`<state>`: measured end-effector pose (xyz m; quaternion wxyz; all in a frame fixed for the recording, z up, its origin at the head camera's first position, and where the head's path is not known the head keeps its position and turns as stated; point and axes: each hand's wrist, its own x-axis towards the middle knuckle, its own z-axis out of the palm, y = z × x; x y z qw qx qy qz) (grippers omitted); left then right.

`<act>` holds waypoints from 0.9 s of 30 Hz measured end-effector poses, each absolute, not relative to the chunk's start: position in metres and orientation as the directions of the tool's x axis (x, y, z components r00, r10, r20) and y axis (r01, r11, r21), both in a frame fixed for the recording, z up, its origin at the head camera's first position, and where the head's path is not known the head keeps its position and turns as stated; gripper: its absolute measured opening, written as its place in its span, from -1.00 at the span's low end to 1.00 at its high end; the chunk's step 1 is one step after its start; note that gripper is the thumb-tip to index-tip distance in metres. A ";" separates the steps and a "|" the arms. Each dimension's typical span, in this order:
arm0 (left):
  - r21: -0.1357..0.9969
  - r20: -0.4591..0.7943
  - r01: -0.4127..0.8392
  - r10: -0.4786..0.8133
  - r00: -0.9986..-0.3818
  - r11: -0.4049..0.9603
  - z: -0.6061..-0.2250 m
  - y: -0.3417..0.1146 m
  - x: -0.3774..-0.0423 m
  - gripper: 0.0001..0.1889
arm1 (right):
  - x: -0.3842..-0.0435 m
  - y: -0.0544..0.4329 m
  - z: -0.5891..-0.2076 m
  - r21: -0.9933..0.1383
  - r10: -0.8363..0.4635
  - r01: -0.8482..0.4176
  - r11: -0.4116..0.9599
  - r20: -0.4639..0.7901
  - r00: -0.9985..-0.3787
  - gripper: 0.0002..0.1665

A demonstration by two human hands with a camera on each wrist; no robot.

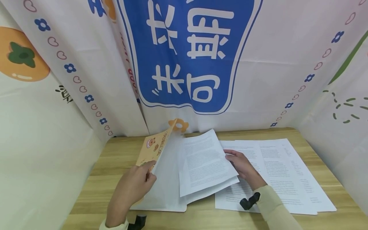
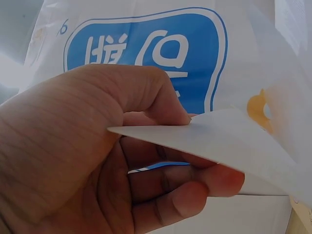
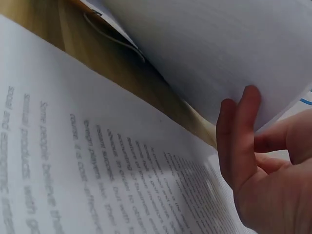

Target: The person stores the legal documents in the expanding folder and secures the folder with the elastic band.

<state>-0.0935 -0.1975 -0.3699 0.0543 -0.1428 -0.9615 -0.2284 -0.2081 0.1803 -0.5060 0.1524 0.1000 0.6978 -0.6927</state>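
Orange card, printed with cartoon figures, fronts the folder left of centre in the lower half of the head view. My left hand pinches the edge of its cover, thumb above and bent fingers below, with only the thin card between them. I seem to hold it tilted up so that the cover does not fall back over the translucent inside.

My right hand, right of centre, has its thumb and fingers nearly together on the right edge of some printed sheets. That grip likely leaves the opposite edge free, and the paper is lifted at a slant, its lower corners spread apart. The sheets' left side overlaps the folder; whether any of it sits within a sleeve, I cannot tell.

More printed pages lie fanned at lower right on the wood-grain worktop, partly under my right forearm, probably put there for that hand's easy reach. Behind, a white cloth with a blue panel hangs across the upper frame.
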 end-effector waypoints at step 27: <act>0.427 0.150 0.285 0.244 -0.958 0.858 -0.368 -0.199 -0.094 -0.54 | -0.199 0.200 -0.501 -0.935 -0.272 0.320 0.150 -0.350 -0.896 -0.24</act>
